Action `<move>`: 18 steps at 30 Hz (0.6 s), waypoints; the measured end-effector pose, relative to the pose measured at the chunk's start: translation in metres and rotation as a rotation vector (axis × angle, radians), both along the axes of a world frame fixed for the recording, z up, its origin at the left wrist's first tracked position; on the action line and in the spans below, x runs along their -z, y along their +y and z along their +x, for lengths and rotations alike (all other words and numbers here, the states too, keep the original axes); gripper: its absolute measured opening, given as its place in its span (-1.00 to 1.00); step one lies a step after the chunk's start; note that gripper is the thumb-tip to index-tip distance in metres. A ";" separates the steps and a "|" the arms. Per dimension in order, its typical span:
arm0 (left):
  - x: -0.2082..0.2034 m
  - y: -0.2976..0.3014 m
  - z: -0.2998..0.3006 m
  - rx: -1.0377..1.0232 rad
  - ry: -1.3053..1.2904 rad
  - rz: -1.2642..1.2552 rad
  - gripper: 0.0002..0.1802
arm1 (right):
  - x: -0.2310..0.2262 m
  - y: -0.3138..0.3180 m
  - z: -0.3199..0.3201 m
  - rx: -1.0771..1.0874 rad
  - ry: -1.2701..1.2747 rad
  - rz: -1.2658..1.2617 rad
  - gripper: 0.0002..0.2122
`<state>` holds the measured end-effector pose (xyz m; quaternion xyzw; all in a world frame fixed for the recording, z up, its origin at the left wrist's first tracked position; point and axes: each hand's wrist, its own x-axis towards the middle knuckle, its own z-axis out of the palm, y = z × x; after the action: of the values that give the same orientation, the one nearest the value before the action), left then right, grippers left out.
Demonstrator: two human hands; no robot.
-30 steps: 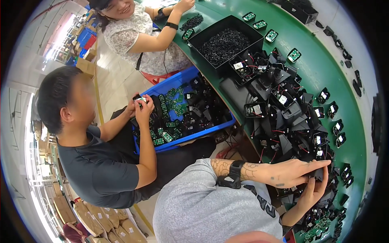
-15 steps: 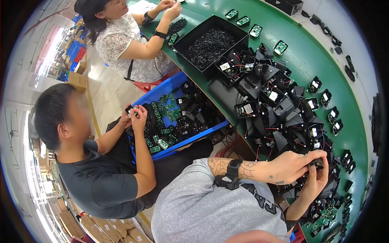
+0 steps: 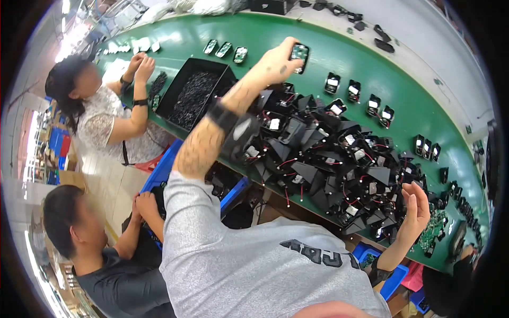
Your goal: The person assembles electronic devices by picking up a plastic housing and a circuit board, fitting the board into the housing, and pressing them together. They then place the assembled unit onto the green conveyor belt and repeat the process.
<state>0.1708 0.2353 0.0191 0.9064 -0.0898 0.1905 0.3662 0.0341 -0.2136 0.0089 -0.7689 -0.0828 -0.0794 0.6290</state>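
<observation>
Left hand (image 3: 280, 62) pinches a circuit-board casing (image 3: 300, 55) over the table (image 3: 350, 62), apparently placing it; level release seems called for next; right hand (image 3: 415, 213) hangs loosely spread.

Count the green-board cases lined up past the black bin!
3 on the table: left case, middle case, right case. The left hand holds another case; more may hide.

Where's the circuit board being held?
Head view, upper centre: the circuit board is in the left hand, beyond the black parts heap on the green table.
</observation>
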 end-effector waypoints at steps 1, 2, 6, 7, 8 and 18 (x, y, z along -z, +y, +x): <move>0.007 0.003 0.024 -0.028 0.214 -0.024 -0.50 | 0.003 -0.010 -0.002 0.033 -0.021 0.020 -0.74; 0.012 0.005 0.044 -0.061 0.427 -0.044 -0.48 | 0.001 -0.019 -0.005 0.056 -0.029 0.019 -0.74; 0.064 0.018 0.101 -0.163 0.569 0.353 -0.48 | -0.008 -0.047 -0.020 0.163 -0.055 -0.026 -0.76; 0.071 0.018 0.109 -0.152 0.633 0.374 -0.49 | -0.011 -0.056 -0.023 0.199 -0.077 -0.047 -0.77; 0.081 0.016 0.114 -0.099 0.555 0.446 -0.48 | -0.010 -0.067 -0.026 0.238 -0.093 -0.066 -0.79; 0.093 -0.061 0.139 0.124 0.273 0.591 -0.64 | 0.030 -0.196 -0.064 0.713 -0.052 0.028 -0.73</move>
<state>0.3097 0.1744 -0.0743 0.9834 -0.1461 0.0103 0.1069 -0.0295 -0.4093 -0.0211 -0.7384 0.1758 -0.3147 0.5699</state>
